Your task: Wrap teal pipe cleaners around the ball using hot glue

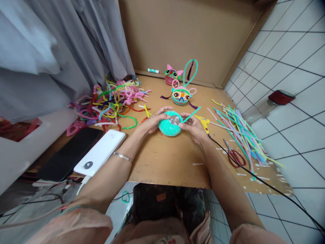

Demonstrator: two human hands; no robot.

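Observation:
A round turquoise ball [169, 127], wound from pipe cleaner, sits between my hands over the table. Its top shows an uncovered, clear or greyish patch. My left hand [157, 121] is closed around the ball's left side, thumb on top. At the other side, my right hand [193, 128] pinches a turquoise pipe cleaner [192, 114] where it meets the ball's rim; the free end sticks up to the right. Just beyond my right hand lies a yellow glue gun [203, 123], partly hidden by it. Behind the ball stands a finished-looking animal-face ornament [181, 95] with pink loop ears.
A tangled heap of coloured pipe cleaners [114, 98] lies left, straight ones [241, 132] right. Red-handled scissors [236, 157] rest near the glue gun's black cord. A white power bank [100, 152] and black phone [71, 154] lie left. A second animal face [172, 74] and glue stick [153, 70] stand behind.

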